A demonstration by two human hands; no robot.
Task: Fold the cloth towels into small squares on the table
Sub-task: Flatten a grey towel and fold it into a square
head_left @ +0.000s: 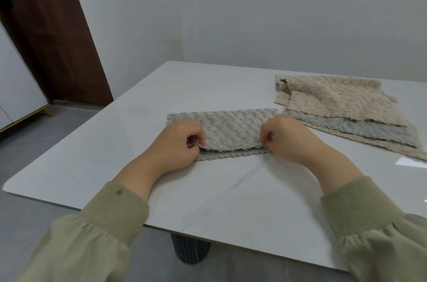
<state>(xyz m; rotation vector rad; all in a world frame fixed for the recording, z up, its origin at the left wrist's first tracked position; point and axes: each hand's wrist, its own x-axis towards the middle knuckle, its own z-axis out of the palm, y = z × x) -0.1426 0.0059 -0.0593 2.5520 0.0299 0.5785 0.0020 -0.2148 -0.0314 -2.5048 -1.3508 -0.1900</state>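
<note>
The left hand (178, 140) sits at the left end of a grey-beige towel (231, 129), its fingers (195, 131) curled and pinching the near edge of the upper layer. The towel lies doubled into a long strip on the white surface (208, 189), straight in front of the person. It looks light, limp and fluffy, so it will probably sag wherever it is unsupported and cling a little to itself. The corners and scalloped hems seem the sensible places to hold. The right hand (286, 136) mirrors the grip at the right end, pinching the same edge. Further right, a loose pile of towels (335, 101) lies unfolded.
</note>
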